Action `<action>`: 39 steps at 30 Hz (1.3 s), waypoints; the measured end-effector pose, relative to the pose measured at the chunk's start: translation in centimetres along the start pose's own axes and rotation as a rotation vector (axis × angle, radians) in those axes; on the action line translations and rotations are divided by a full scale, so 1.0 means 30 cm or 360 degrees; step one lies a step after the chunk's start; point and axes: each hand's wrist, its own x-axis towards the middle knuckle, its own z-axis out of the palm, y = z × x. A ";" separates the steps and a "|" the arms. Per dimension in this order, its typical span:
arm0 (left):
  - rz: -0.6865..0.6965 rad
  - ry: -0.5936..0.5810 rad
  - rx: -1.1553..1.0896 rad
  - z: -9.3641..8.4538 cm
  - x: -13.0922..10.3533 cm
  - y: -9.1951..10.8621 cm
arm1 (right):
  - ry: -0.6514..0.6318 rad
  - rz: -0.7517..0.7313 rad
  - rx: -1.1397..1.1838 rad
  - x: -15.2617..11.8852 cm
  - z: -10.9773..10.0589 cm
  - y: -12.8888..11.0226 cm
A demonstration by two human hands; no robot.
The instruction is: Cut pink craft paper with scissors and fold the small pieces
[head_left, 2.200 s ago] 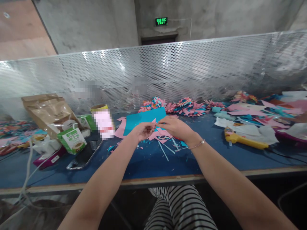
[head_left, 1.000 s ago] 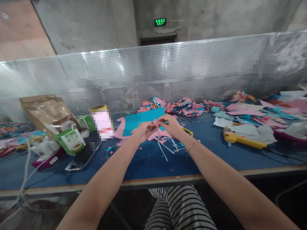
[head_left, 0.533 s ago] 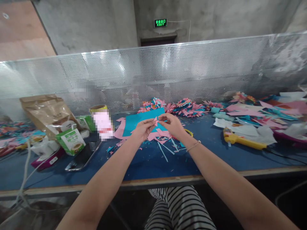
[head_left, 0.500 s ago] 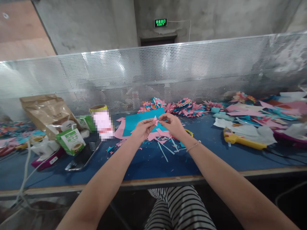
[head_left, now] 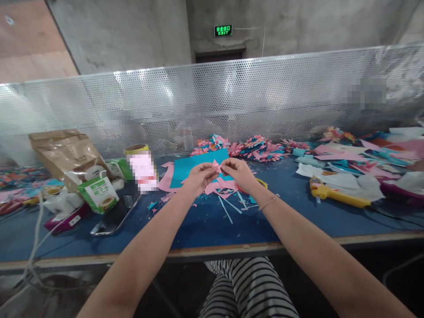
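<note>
A small pink paper piece [head_left: 216, 166] with pointed tips is pinched between both my hands above the table. My left hand [head_left: 200, 177] grips its left side with thumb and fingertips. On its other side, the thumb and forefinger of my right hand [head_left: 237, 171] close on it. Behind my hands lies a blue paper sheet [head_left: 188, 167] over pink paper [head_left: 166, 177]. Pink and pale blue paper scraps [head_left: 225, 189] lie under my hands, and the yellow handle loop [head_left: 263, 183] of a tool shows partly behind my right wrist.
Piles of pink and blue paper pieces [head_left: 258, 148] line the back by a perforated metal screen [head_left: 212, 97]. A yellow glue gun [head_left: 341, 194] lies at right. At left are a phone [head_left: 115, 216], a green-and-white box [head_left: 98, 194], a brown paper bag [head_left: 69, 154] and cables.
The pink paper piece has been turned slightly between my fingertips, and my right hand's fingers have shifted on it. The view has moved a little.
</note>
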 end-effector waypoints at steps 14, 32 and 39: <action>0.0158 -0.0125 0.0204 0.001 -0.002 -0.018 | -0.0096 -0.0063 -0.0076 -0.005 -0.002 -0.016; 0.0045 0.0030 -0.0018 0.003 0.002 -0.012 | 0.0015 -0.0328 -0.0486 -0.015 -0.006 -0.031; 0.0083 0.0061 -0.0010 0.005 0.001 -0.004 | 0.0029 -0.0380 -0.0494 -0.018 -0.006 -0.049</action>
